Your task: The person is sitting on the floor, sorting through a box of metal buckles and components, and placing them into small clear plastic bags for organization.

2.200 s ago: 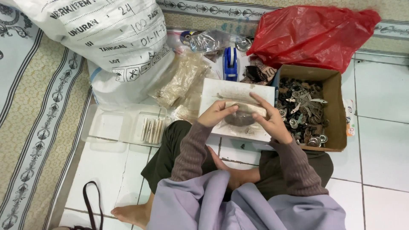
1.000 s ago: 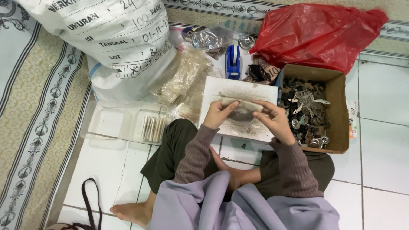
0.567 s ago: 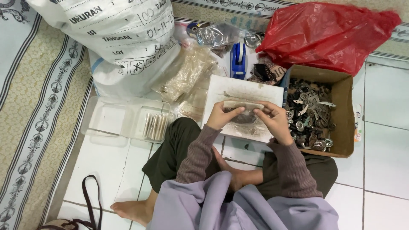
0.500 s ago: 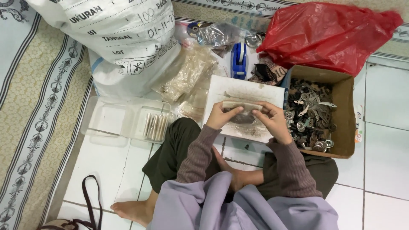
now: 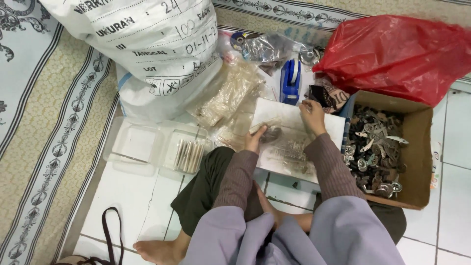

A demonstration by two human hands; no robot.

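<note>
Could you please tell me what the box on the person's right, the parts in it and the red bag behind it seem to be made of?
The box looks like plain brown cardboard, matte, with raw folded flaps. The parts look like metal: grey, some with silvery glints. The red bag seems thin plastic film, glossy and crinkled.

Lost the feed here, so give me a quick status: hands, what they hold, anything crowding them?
Left hand pinching small dark piece. Right hand at white board far edge, grip unclear. Cardboard box of metal parts close right; blue tape dispenser just beyond.
</note>
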